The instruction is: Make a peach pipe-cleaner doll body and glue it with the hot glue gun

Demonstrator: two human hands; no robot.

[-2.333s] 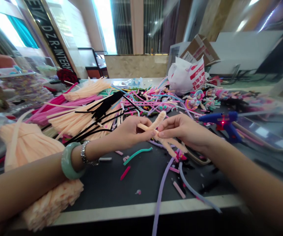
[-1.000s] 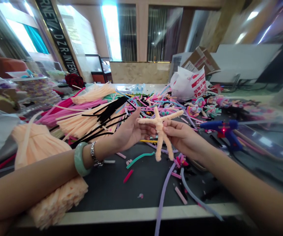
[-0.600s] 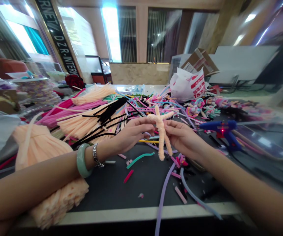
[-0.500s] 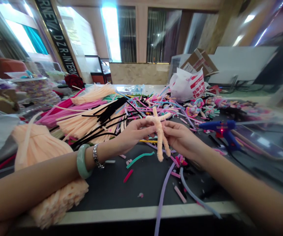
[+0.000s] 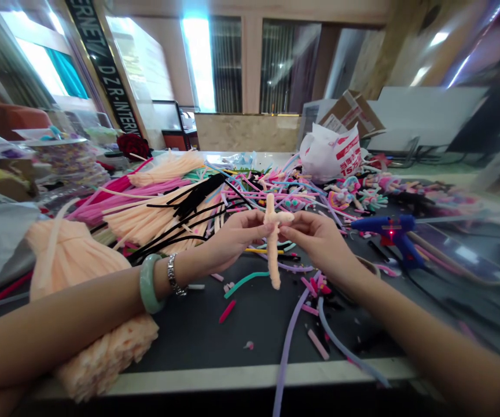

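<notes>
A peach pipe-cleaner figure (image 5: 273, 255), with a twisted body and stubby limbs, is held up above the dark tabletop. My left hand (image 5: 243, 234) pinches it at the middle between thumb and fingers. On the other side, my right hand (image 5: 315, 231) has its thumb and forefinger closed at the figure's side, by the limb pointing right. The figure is turned nearly edge-on, so one leg hides the other. Beneath the hands lie a teal pipe-cleaner piece (image 5: 245, 282) and a short red piece (image 5: 227, 311).
A thick peach pipe-cleaner bundle (image 5: 76, 255) lies under my left forearm. Behind are black pipe cleaners (image 5: 198, 194) and a colourful pile. At right, a blue glue gun (image 5: 391, 231) shows a red light, its cord trailing. A lilac strip (image 5: 291, 341) overhangs the table's front edge (image 5: 215, 379).
The figure has been turned about its upright axis: both legs and both arms showed before, now one leg and one side arm show. My right fingers have shifted slightly on it.
</notes>
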